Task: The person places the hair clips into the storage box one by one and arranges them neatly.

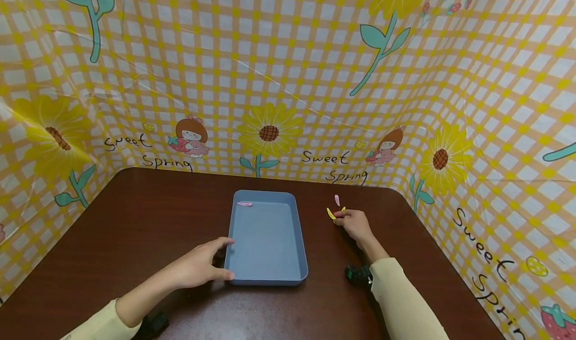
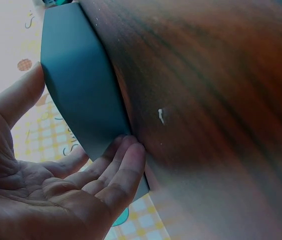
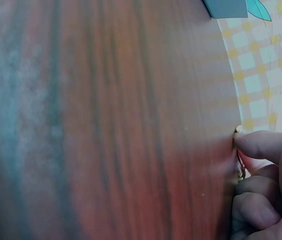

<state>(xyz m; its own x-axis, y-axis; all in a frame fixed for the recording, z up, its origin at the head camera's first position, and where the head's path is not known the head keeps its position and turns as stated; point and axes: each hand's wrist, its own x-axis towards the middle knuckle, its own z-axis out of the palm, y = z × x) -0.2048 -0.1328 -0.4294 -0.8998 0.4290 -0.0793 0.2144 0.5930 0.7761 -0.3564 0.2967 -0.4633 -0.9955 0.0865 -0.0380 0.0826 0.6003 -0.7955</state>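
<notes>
A blue-grey tray (image 1: 265, 245) stands on the table with a pink hair clip (image 1: 245, 204) lying in its far left corner. My left hand (image 1: 202, 264) holds the tray's near left side. Its thumb and index fingertip reach over the rim, while the other fingers (image 2: 131, 160) lie along the outer wall. To the right of the tray, my right hand (image 1: 357, 225) pinches a small hair clip (image 3: 241, 167) between thumb and fingers, low at the table. A yellow hair clip (image 1: 330, 213) shows beside those fingertips. Just beyond lies another pink hair clip (image 1: 337, 200).
The dark brown wooden table (image 1: 166, 210) carries all of this. A checked cloth (image 1: 288, 80) with sunflowers rises behind the table and along both sides. Each wrist wears a black device; the right one (image 1: 358, 275) shows beside the sleeve.
</notes>
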